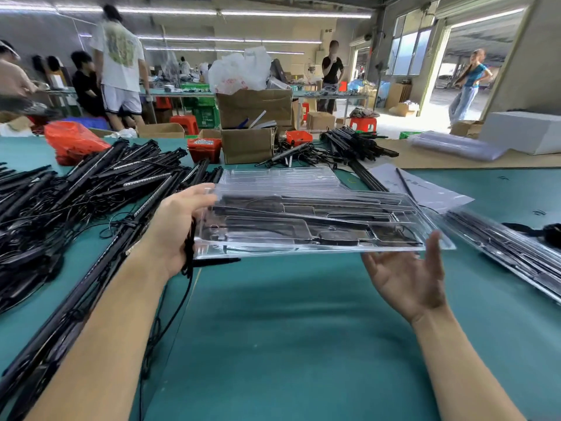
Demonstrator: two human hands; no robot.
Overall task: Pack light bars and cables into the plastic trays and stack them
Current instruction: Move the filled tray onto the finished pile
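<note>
Right hand: the right hand (406,278) is being held palm-up, fingers straight and apart, at the lower right of the frame, under the near right corner of the tray; contact with it cannot be made out.
Left hand: the left hand (173,229) is being clamped on the tray's left edge at centre left, thumb on top and fingers underneath; a black cable (188,256) is also being caught in this grip and is hanging down.
Tray: the filled tray (306,223) is being carried level above the green table (288,344) at mid-frame, with black bars and cables lying in its moulded pockets.
Step in hand: a packed tray is judged as being moved toward stacking.
Stack: a pile of packed trays (510,253) is lying at the right edge, near the carried one.
Next move: the tray is probably needing to be swung right and set squarely on that pile, with the dangling cable freed or tucked in first.
Empty tray: another clear tray (273,177) is lying just behind.
Loose stock: a heap of light bars (91,183) is lying at the left.
</note>
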